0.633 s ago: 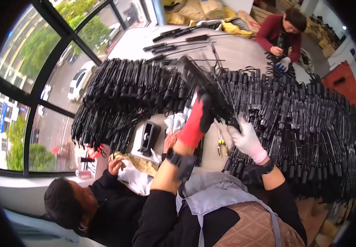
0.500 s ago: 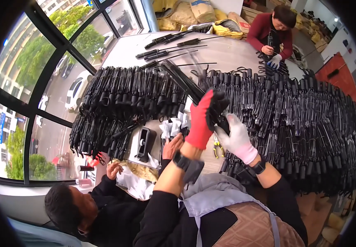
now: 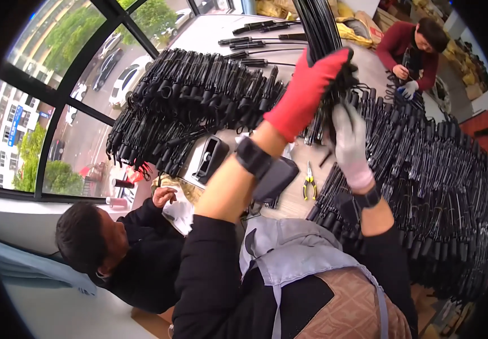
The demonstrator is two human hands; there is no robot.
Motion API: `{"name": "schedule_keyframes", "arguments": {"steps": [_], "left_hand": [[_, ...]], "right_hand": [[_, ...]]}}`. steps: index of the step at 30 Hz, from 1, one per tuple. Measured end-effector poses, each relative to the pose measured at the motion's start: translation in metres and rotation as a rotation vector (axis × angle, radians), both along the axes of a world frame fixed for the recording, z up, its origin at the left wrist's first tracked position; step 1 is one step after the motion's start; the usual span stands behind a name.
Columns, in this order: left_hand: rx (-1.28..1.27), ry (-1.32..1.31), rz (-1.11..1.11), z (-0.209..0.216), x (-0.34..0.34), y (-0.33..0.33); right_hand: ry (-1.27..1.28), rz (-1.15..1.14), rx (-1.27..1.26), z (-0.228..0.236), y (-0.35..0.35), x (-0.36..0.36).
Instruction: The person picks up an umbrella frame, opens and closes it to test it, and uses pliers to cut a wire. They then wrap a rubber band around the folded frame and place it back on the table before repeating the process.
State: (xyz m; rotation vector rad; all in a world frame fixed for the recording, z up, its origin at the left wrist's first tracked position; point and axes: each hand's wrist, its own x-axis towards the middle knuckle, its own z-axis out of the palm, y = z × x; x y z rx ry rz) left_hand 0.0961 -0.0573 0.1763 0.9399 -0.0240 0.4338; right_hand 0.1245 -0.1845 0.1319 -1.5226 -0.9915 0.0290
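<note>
Swung from a clear leftward slant to a steeper line, the black umbrella [image 3: 318, 25] now runs out past the top edge of the view, where its far end is cut off. Both hands have gone up with it, and more of the pliers shows.

It is held up over the table, its long axis leading away from the body and a little left. The left hand [image 3: 310, 93], in a red glove, is the nearer one to the bundle of ribs: its fingers are wrapped round the bundle, thumb side up. The right hand [image 3: 350, 141], in a white glove, lies lower, by the near end of the umbrella, so the ribs stretch up and left from its fingertips. Those fingers point up nearly along the axis, close together; whether they pinch anything I cannot tell, as dark parts and blur hide the contact.

Below, between the forearms, the yellow-handled pliers [image 3: 309, 183] lie on bare table [image 3: 290, 210]. To the left are a black stand [image 3: 211, 158] and the left pile [image 3: 198, 85] of folded umbrellas; the right pile [image 3: 424, 175] spreads beside the right hand. Farther out, one co-worker [image 3: 134, 254] sits at lower left, another [image 3: 393, 48] across the table.
</note>
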Motion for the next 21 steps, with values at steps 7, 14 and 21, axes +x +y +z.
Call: {"name": "schedule_keyframes", "arguments": {"steps": [7, 14, 21], "left_hand": [[0.054, 0.027, 0.233, -0.011, 0.001, 0.013], [0.004, 0.157, 0.504, -0.041, 0.001, -0.006], [0.184, 0.117, 0.608, -0.051, 0.0, -0.037]], "right_hand": [[-0.133, -0.06, 0.109, -0.007, 0.06, 0.018], [-0.279, -0.064, -0.021, -0.065, 0.049, 0.025], [0.194, 0.152, 0.194, -0.059, 0.024, 0.01]]}}
